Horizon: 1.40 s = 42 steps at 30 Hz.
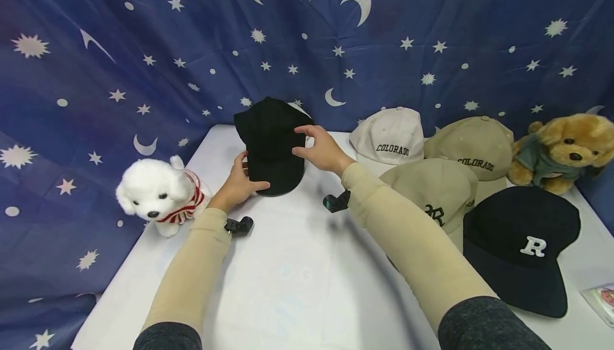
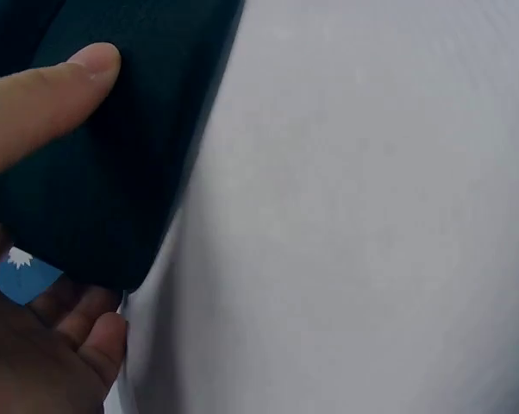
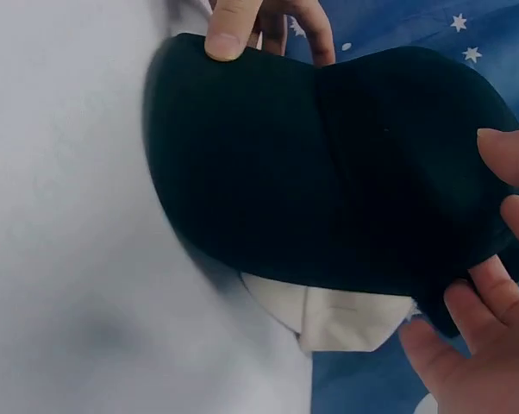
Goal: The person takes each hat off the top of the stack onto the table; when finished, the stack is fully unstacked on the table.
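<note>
A black baseball cap point(image 1: 273, 142) is tilted at the far edge of the white table, its brim toward me. My left hand point(image 1: 240, 182) grips its side, thumb on the brim and the other fingers at the edge behind. At the crown's right side is my right hand point(image 1: 323, 150), its thumb and fingers spread apart and loosely bent. In the right wrist view, the right hand's fingertips point(image 3: 501, 159) overlap the black crown; firm contact cannot be made out. Partly hidden behind the black cap is a cream cap point(image 3: 354, 319).
To the left sits a white plush dog point(image 1: 153, 190) in a striped scarf. On the right are a pale COLORADO cap point(image 1: 390, 131), two tan caps point(image 1: 470, 142), a black R cap point(image 1: 523, 238) and a brown plush dog point(image 1: 571, 150). A starry blue curtain point(image 1: 307, 35) hangs behind.
</note>
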### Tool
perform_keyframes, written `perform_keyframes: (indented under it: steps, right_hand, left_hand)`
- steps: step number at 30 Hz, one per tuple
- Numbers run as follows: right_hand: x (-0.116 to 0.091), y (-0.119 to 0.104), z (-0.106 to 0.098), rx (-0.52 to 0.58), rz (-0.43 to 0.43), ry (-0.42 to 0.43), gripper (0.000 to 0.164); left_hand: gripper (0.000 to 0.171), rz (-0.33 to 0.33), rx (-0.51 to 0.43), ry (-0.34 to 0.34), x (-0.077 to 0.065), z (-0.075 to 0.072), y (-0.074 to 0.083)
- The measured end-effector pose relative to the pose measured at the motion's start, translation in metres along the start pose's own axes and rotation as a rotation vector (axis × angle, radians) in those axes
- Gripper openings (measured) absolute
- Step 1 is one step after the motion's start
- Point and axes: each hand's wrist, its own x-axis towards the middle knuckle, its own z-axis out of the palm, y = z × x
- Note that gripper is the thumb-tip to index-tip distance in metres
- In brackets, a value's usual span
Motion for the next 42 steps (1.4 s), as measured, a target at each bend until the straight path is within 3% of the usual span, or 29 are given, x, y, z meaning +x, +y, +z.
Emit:
perform_keyframes:
  steps: [6, 15, 26, 29, 35, 42]
  right_hand:
    - [-0.009, -0.005, -0.002, -0.009, -0.043, 0.026, 0.043]
    - [-0.026, -0.01, -0.016, -0.005, -0.111, 0.08, 0.042]
    - [-0.047, -0.007, -0.033, -0.011, -0.11, 0.109, 0.034]
    - [-0.051, -0.006, -0.035, 0.027, -0.113, 0.117, 0.039]
    - [-0.056, -0.004, -0.036, 0.103, -0.111, 0.14, 0.066]
    - [-0.062, 0.002, -0.039, 0.069, -0.087, 0.169, 0.061]
  left_hand:
    - [0.107, 0.015, -0.063, -0.034, -0.009, -0.001, 0.009]
    - [0.101, 0.041, -0.028, -0.044, -0.03, -0.004, 0.033]
    - [0.101, 0.087, -0.01, -0.129, -0.048, 0.005, 0.041]
    - [0.101, 0.093, -0.011, -0.148, -0.052, 0.008, 0.043]
    - [0.102, 0.103, 0.002, -0.162, -0.058, 0.013, 0.046]
    - [0.102, 0.09, 0.032, -0.17, -0.062, 0.019, 0.048]
